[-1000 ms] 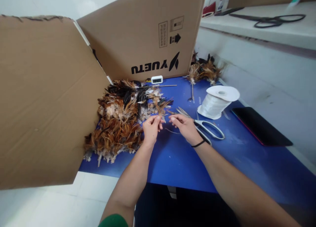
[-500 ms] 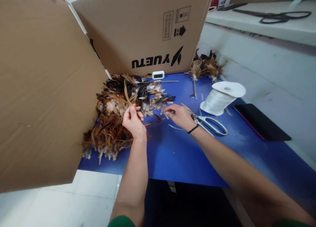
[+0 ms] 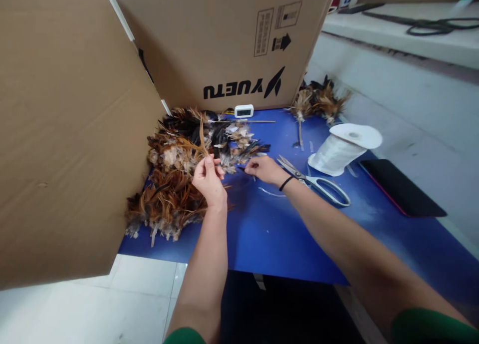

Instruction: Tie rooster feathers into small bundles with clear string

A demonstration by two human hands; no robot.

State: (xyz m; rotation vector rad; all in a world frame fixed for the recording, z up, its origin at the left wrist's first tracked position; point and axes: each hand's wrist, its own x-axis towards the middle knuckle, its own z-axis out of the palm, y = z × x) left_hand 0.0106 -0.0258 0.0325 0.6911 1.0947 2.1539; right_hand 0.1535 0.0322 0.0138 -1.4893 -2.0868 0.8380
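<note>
Pinched upright between the thumb and fingers of my left hand are slender golden-brown feathers. My right hand is closed at the fingertips on a small dark feather, just above the table. Behind and left of my hands lies a heap of brown, black and pale feathers. White-handled scissors rest beside my right wrist, blades pointing away. A short clear strip lies below my right hand.
Cardboard panels wall the left and back of the blue table. A small white digital display, thin stick, ribbon spool, black phone-like slab and feather bunches lie around. Black scissors sit on a ledge.
My right hand has moved slightly left and now has a dark feather at its fingertips, where a pale one showed before. My left hand keeps its golden-brown feathers. The view has shifted a little.
</note>
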